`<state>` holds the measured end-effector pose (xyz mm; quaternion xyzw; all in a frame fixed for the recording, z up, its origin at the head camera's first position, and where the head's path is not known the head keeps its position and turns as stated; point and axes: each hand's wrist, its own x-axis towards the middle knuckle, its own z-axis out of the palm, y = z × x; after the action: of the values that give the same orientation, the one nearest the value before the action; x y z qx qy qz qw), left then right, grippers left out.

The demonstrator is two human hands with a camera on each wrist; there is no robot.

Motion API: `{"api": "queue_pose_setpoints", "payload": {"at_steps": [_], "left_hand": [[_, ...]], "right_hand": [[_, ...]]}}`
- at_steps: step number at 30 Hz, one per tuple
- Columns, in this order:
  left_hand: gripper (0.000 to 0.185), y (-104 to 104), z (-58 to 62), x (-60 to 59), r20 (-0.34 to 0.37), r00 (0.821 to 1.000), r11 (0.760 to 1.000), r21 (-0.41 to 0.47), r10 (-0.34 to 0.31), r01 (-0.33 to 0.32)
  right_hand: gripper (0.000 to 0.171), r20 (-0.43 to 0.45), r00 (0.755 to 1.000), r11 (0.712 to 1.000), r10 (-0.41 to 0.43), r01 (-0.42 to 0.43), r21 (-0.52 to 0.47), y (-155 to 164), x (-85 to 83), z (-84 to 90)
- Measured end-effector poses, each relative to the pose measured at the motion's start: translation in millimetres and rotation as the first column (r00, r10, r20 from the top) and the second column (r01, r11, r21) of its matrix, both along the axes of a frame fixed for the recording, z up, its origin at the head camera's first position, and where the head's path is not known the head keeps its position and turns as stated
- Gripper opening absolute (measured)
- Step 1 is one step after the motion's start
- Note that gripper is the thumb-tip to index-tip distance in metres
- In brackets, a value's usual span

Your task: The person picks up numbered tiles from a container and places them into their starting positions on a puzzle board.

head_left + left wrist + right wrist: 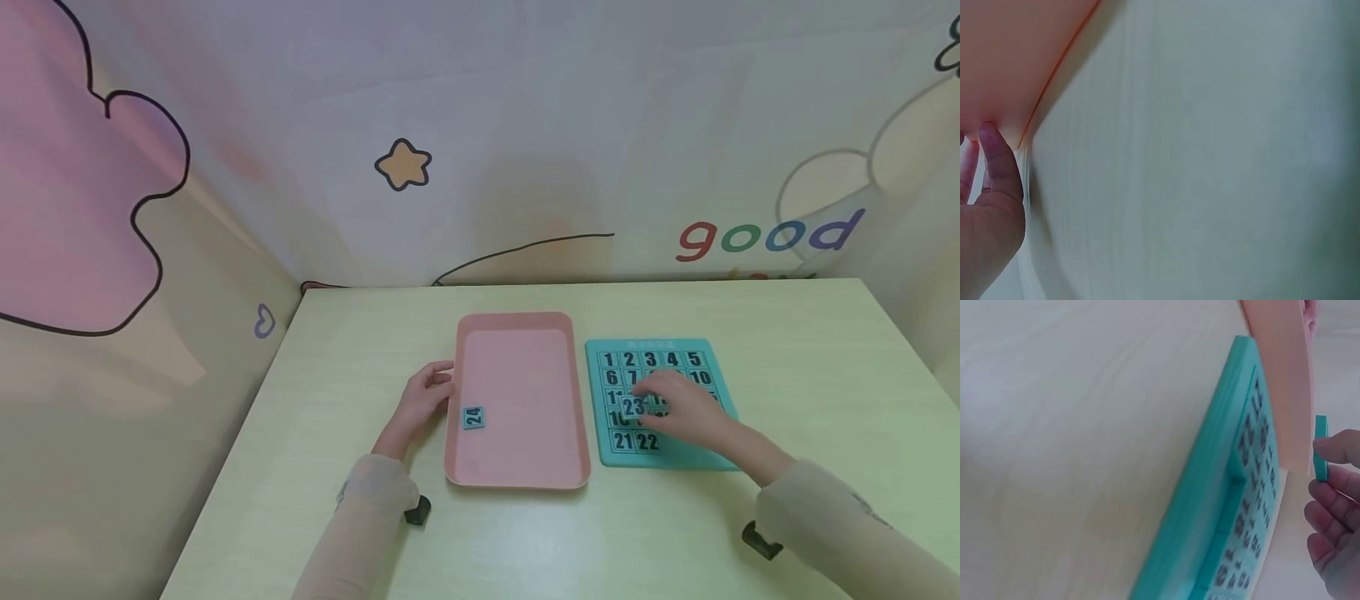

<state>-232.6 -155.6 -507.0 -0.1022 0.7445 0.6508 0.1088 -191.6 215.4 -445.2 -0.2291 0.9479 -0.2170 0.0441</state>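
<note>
A number tile marked 23 (633,407) is pinched between the thumb and fingers of my right hand (686,410), above the turquoise number board (701,450). In the right wrist view that tile (1320,448) shows edge-on, apart from the board (1194,506). Rows of numbered tiles fill much of the board; 21 and 22 stand in its lowest row, and my hand covers part of the middle. My left hand (422,406) touches the left side of the pink tray (525,450); the left wrist view shows its thumb (999,156) against the tray wall. One tile, 24 (473,417), lies sideways in the tray.
The tray and board lie side by side with a narrow gap on a pale table (360,333). A wall with printed drawings (525,125) rises behind the table's far edge.
</note>
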Motion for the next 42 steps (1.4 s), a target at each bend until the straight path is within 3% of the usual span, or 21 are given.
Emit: {"api": "queue_pose_setpoints", "payload": {"at_steps": [16, 30, 37, 42], "left_hand": [[0.038, -0.3, -0.8, 0.0, 0.007, 1.0, 1.0, -0.015, 0.007, -0.007], [0.039, -0.7, 0.3, 0.1, 0.023, 1.0, 1.0, -0.02, 0.001, 0.0], [0.041, -1.5, 0.2, -1.7, 0.048, 0.999, 1.0, -0.013, -0.011, 0.012], [0.039, -0.5, -1.5, -1.8, 0.03, 1.0, 1.0, -0.024, 0.001, -0.001]], "right_hand": [[0.028, 0.003, 1.0, 0.999, -0.01, 0.01, 0.04, 41.5, 23.1, -17.9], [0.028, -0.017, 1.0, 0.993, -0.025, 0.026, 0.112, 39.9, 27.9, -24.4], [0.03, 0.087, 0.996, 0.998, -0.007, 0.001, 0.069, 39.6, 24.2, -26.2], [0.031, 0.113, 0.993, 0.997, -0.018, 0.009, 0.081, 38.9, 23.7, -23.9]]}}
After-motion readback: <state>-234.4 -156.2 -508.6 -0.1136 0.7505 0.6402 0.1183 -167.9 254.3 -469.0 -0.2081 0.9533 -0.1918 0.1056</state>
